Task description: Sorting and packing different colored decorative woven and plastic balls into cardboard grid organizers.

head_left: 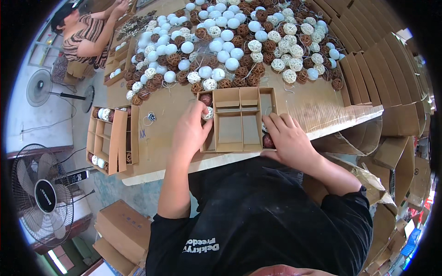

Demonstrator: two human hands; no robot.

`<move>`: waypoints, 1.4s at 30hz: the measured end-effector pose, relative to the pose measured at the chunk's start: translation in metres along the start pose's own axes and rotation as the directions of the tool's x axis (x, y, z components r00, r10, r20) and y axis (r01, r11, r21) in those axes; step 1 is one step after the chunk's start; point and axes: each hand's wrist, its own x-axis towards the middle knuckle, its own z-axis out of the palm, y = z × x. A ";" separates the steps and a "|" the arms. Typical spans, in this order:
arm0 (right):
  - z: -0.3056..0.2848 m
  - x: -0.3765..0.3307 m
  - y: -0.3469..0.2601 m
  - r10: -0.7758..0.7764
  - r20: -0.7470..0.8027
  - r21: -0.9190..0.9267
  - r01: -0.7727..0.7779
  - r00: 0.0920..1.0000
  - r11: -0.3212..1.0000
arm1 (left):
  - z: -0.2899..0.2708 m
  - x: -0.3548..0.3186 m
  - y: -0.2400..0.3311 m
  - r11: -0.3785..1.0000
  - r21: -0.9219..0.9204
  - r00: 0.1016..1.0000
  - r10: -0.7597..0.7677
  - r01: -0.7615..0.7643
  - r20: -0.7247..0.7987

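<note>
A shallow cardboard box (229, 147) with dividers lies in front of me at the table's near edge. My left hand (189, 129) reaches into its left column, fingers closed around a white woven ball (208, 113). Just beyond that ball sits a dark red-brown ball (206, 99). My right hand (289, 137) is in the right column, fingers curled over a white ball (264, 127) that is mostly hidden. Another dark red-brown ball (268, 141) shows beside the right palm. The middle compartments hold no balls.
A heap of white, brown and pale balls (223, 56) covers the far table (170, 110). Partly filled boxes (110, 138) stand at the left edge; stacked cardboard trays (391, 69) line the right. A co-worker (90, 39) sits far left. Fans (46, 195) stand left of the table.
</note>
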 end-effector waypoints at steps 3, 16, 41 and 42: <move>0.006 0.004 0.006 -0.027 0.012 0.079 0.026 1.000 0.997 | -0.002 -0.002 -0.005 1.000 -0.023 0.999 -0.017 0.018 0.028; 0.001 0.007 0.047 -0.173 -0.171 0.217 0.208 0.970 0.954 | -0.040 0.003 -0.004 0.990 -0.123 0.995 -0.053 0.063 0.083; 0.043 0.013 0.086 0.300 -0.478 0.463 -0.054 0.826 0.885 | -0.106 0.137 -0.089 0.916 0.395 0.994 -0.022 0.064 -0.111; 0.041 0.013 0.084 0.301 -0.472 0.470 -0.052 0.829 0.881 | -0.113 0.129 -0.086 0.946 0.315 0.983 -0.015 0.073 -0.183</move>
